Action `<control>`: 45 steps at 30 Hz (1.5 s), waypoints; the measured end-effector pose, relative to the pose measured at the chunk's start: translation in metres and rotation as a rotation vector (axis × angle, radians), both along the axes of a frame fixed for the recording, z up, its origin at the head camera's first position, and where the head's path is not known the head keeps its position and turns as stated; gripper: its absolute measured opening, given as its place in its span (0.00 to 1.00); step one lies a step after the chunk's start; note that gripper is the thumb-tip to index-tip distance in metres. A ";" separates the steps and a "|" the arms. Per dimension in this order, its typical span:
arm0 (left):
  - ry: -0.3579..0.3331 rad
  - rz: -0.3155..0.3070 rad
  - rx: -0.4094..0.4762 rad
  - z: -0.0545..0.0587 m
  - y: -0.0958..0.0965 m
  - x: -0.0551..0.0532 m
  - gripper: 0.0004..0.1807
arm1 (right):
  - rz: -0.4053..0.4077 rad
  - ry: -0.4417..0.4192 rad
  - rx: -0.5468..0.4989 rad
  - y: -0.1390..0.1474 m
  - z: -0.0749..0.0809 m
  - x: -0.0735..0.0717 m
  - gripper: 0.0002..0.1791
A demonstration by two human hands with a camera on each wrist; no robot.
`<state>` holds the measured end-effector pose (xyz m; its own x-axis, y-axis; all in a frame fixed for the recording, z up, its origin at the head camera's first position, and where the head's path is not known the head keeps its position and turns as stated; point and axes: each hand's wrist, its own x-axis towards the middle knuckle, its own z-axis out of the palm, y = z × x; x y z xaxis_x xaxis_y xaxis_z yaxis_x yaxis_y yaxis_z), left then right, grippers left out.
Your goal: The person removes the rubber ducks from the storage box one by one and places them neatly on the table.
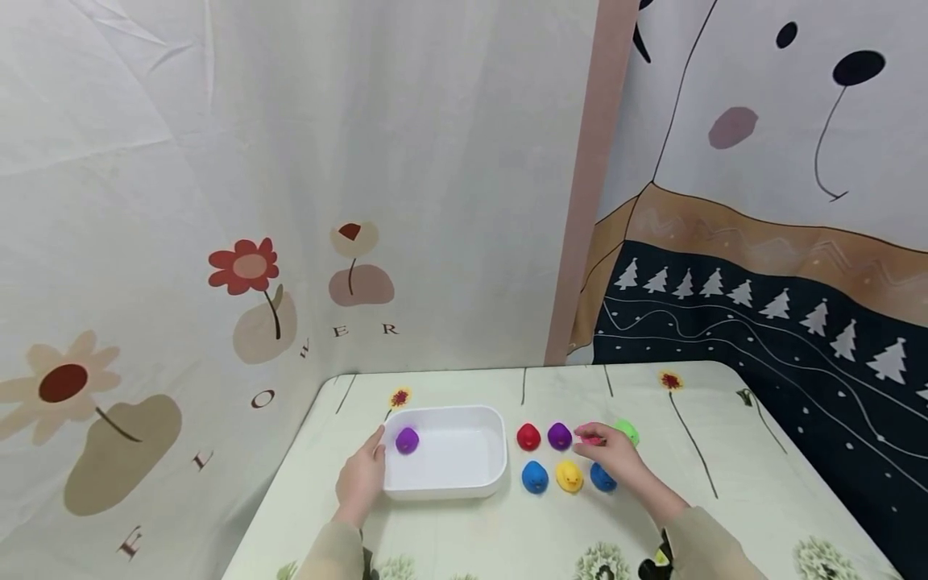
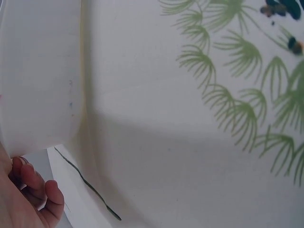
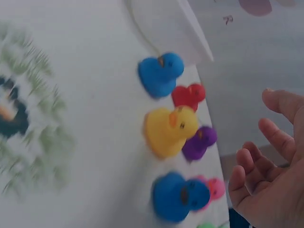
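Note:
My left hand (image 1: 361,477) grips the left end of a white rectangular plastic tub (image 1: 464,451); the left wrist view shows curled fingers (image 2: 33,183) at the tub's corner. One purple rubber duck (image 1: 407,441) sits inside, toward the left. Over the right side of two rows of rubber ducks hovers my right hand (image 1: 615,453), fingers spread and nothing between them. Partly behind it are a pink duck (image 1: 589,440), a green duck (image 1: 627,431) and a blue duck (image 1: 602,477). Nearer the tub stand a red duck (image 1: 528,437), another purple duck (image 1: 560,436), another blue duck (image 1: 535,477) and a yellow duck (image 1: 569,476).
Everything stands on a table under a pale flower-print cloth (image 1: 435,540). White fabric (image 1: 449,201) with flower prints hangs behind and to the left. At the right hangs a printed curtain (image 1: 761,338) with a bear and white trees.

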<state>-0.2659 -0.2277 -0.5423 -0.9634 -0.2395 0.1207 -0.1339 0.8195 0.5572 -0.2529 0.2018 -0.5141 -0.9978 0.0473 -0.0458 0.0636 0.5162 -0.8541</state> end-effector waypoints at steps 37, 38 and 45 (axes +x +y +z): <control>0.004 0.043 0.043 -0.008 0.002 0.002 0.23 | 0.455 0.076 -0.068 -0.216 0.006 -0.068 0.20; 0.007 0.042 0.040 -0.007 0.002 0.002 0.23 | 0.457 0.081 -0.064 -0.219 0.005 -0.069 0.20; 0.031 0.039 0.017 -0.003 0.006 0.002 0.23 | 0.462 0.105 -0.042 -0.231 0.000 -0.076 0.21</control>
<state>-0.2643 -0.2218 -0.5450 -0.9491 -0.2793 0.1455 -0.1485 0.8042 0.5755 -0.3284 -0.0289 -0.5144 -0.9132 -0.4024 0.0641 -0.2525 0.4353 -0.8641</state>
